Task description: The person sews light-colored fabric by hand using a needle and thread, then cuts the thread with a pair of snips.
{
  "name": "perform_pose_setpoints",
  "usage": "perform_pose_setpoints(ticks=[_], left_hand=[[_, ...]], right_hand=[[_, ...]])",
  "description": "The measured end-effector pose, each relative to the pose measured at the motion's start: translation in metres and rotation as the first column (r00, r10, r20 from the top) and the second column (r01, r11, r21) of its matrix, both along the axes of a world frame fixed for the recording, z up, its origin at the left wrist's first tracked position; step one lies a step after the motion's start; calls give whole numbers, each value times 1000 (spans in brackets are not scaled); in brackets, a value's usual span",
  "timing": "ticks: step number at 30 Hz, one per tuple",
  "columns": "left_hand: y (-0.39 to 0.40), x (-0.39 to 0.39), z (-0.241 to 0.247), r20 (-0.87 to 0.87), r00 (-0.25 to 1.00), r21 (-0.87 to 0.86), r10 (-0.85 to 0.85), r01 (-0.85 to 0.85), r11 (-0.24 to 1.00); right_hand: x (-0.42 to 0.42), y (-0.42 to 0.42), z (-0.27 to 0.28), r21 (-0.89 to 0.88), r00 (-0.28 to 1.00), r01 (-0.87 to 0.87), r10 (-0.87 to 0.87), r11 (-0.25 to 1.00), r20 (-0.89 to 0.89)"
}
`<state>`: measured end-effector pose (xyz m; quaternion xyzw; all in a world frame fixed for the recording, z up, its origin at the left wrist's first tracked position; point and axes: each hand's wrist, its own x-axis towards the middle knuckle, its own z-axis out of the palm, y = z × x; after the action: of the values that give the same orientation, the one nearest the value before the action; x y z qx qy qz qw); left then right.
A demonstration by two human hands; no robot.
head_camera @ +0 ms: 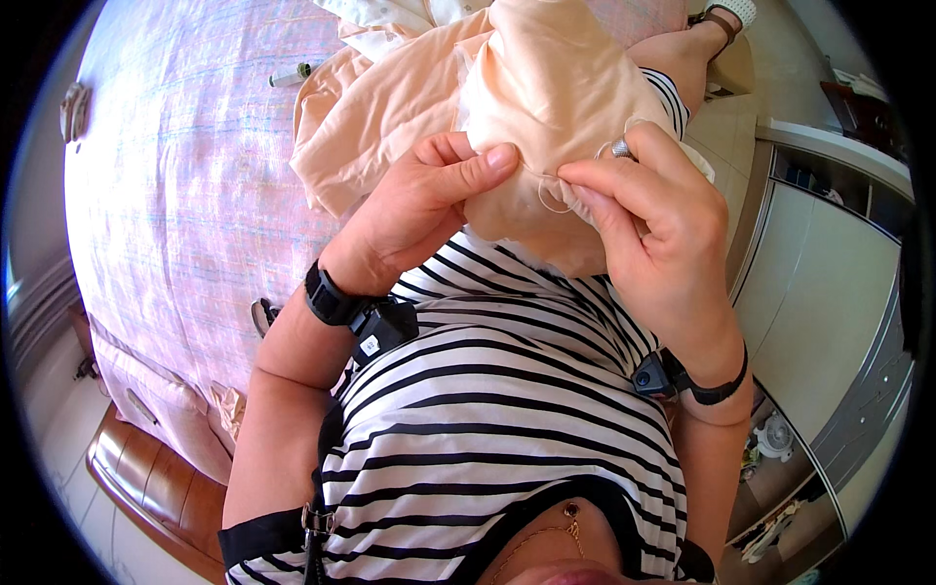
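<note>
A peach cloth [563, 80] with white material along its edge drapes over the lap and onto the bed. My left hand [431, 197] pinches the cloth, its thumb on top and most fingers behind the fabric. Just to the right, the thumb and index finger of my right hand [658, 205] close on a gathered bit of the same cloth. A thin pale thread [550, 201] loops below the fingertips between both hands. On a right finger sits a metal thimble ring [621, 148]. Any needle is too small or hidden to make out.
The lap lies beside a bed with a pink checked sheet [183, 168]. On it are a small whitish tube-shaped object [290, 75] and white patterned fabric [380, 33]. A wardrobe with sliding doors [812, 256] stands at right. A wooden headboard [157, 468] is lower left.
</note>
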<state>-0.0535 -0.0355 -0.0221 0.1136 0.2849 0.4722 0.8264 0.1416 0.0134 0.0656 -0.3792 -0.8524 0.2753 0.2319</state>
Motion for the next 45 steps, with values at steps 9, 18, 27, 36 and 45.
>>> perform_pose_setpoints(ticks=[9, 18, 27, 36, 45], left_hand=[[0, 1, 3, 6, 1000, -16, 13, -13, 1000], [0, 2, 5, -2, 1000, -8, 12, -12, 1000], [2, 4, 6, -50, 999, -27, 2, -3, 1000], [1, 6, 9, 0, 1000, -62, -4, 4, 998], [0, 4, 7, 22, 1000, -27, -3, 4, 1000]], right_hand=[[3, 3, 3, 16, 999, -12, 11, 1000, 47], [2, 3, 4, 6, 999, -15, 15, 1000, 35], [-3, 1, 1, 57, 1000, -15, 13, 998, 27], [-24, -9, 8, 403, 973, -121, 29, 907, 228], [-33, -3, -1, 508, 978, -169, 80, 845, 193]])
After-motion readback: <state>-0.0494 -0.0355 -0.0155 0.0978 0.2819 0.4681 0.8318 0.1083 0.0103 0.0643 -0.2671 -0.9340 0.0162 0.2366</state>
